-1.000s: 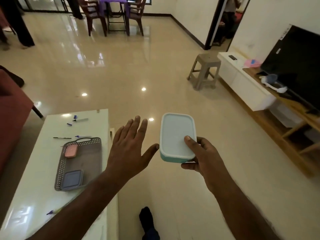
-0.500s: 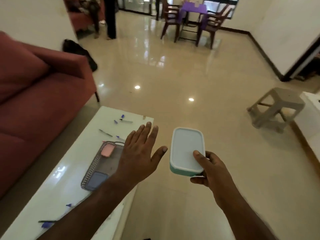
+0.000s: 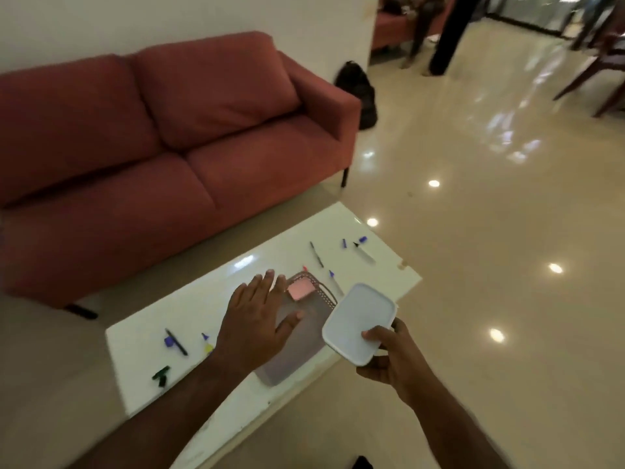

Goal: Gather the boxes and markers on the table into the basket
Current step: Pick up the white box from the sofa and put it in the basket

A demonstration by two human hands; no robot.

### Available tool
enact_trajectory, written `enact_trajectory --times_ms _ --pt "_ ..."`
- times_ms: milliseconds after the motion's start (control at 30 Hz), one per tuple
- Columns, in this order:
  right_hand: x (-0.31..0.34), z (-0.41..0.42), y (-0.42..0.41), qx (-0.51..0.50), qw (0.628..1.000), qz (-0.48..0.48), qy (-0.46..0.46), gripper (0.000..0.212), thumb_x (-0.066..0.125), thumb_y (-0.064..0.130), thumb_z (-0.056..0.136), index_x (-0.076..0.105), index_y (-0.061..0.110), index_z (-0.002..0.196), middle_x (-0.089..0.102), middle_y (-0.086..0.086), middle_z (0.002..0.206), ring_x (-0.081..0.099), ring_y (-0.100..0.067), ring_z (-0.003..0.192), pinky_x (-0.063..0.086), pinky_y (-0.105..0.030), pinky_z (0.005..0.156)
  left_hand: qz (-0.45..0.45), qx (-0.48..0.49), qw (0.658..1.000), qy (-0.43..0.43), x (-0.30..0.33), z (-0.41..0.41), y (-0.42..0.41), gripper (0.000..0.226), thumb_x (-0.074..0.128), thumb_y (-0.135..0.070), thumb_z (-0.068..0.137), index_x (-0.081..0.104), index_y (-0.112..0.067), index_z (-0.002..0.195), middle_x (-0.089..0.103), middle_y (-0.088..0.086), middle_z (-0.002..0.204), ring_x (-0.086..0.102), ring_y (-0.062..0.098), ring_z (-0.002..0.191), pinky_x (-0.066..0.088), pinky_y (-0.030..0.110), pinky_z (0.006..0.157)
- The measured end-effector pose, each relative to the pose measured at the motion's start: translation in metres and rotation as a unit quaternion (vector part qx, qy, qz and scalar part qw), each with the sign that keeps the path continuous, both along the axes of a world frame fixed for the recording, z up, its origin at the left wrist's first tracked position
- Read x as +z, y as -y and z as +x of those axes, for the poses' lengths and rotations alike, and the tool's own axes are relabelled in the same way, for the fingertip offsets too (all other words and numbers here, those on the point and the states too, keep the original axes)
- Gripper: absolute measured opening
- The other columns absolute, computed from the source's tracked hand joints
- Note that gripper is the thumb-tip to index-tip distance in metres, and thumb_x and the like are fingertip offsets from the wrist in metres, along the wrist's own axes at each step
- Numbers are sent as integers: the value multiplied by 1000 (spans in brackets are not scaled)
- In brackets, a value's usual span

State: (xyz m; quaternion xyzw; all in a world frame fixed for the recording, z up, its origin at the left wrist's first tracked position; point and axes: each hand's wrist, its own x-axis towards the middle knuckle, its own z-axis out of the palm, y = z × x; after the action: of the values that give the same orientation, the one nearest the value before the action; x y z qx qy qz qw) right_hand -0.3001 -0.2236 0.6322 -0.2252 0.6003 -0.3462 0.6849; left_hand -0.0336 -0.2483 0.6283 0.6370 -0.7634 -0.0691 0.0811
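Head cam: right hand (image 3: 394, 358) pinches the white-lidded box (image 3: 358, 321), thumb on the lid, fingers curled under, right over the basket's (image 3: 297, 346) near edge. Left hand (image 3: 255, 321) hovers flat, fingers spread, covering much of the basket. A pink box (image 3: 299, 288) sits inside. Markers (image 3: 363, 253) lie scattered across the white table (image 3: 189, 306), red sofa (image 3: 169, 143) behind.

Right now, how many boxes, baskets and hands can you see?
Boxes: 2, the white-lidded box and the pink box
Baskets: 1, the basket
Hands: 2, the left hand and the right hand
Total: 5
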Motion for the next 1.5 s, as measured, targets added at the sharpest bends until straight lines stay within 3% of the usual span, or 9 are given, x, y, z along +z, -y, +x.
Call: enact_trajectory --times_ms 233,433,700,800,900,1033,1200,1333,1500 --pt "-46 16 65 89 994 61 14 58 71 27 64 56 18 119 67 -10 102 69 -29 79 58 -43 75 19 153 987 30 -12 4 1 80 27 -69 94 41 -11 148 37 15 155 36 35 142 31 52 114" --pt "-81 47 89 54 989 132 42 48 68 14 79 59 6 125 65 -9 83 60 -24 71 49 -31 58 38 199 978 40 -28 24 13 82 23 -70 94 39 -12 149 35 15 156 34 35 143 30 52 115" --pt "-143 87 119 8 985 158 75 38 68 3 82 58 6 119 61 -20 107 59 -33 101 52 -42 88 44 228 972 41 -69 48 41 80 24 -68 95 33 -12 152 29 16 159 29 35 146 25 52 118" --pt "-177 102 134 -5 982 172 73 36 67 -1 82 59 7 115 64 -22 114 60 -35 111 53 -45 93 46 240 969 37 -94 53 52 80 23 -68 95 32 -12 153 28 15 160 27 34 147 24 51 118" --pt "-221 115 149 -14 977 201 72 34 67 -3 82 59 2 115 65 -22 116 62 -33 110 56 -41 87 46 258 964 34 -123 58 62 81 23 -69 95 30 -13 153 25 14 161 25 33 148 22 51 119" --pt "-281 131 158 10 974 221 57 29 70 2 82 60 5 109 65 -22 112 65 -32 97 53 -42 92 43 272 961 26 -166 60 75 80 24 -69 96 27 -13 154 22 14 162 22 32 149 21 49 120" --pt "-331 143 161 56 971 230 19 33 73 13 81 62 9 112 68 -17 105 67 -30 85 54 -34 67 43 297 954 4 -203 59 82 79 26 -68 96 28 -14 154 24 14 161 23 32 149 23 50 119" --pt "-356 149 170 69 972 224 24 19 69 13 85 62 13 103 69 -13 93 65 -26 82 53 -35 70 49 308 950 -4 -226 62 82 80 27 -68 95 25 -15 155 22 13 162 21 31 149 24 50 119" --pt "-376 153 176 82 972 219 6 22 70 11 83 64 13 104 71 -12 92 66 -26 80 55 -37 70 55 321 946 -9 -243 67 85 82 25 -69 95 26 -14 155 23 13 161 22 31 149 25 51 118"
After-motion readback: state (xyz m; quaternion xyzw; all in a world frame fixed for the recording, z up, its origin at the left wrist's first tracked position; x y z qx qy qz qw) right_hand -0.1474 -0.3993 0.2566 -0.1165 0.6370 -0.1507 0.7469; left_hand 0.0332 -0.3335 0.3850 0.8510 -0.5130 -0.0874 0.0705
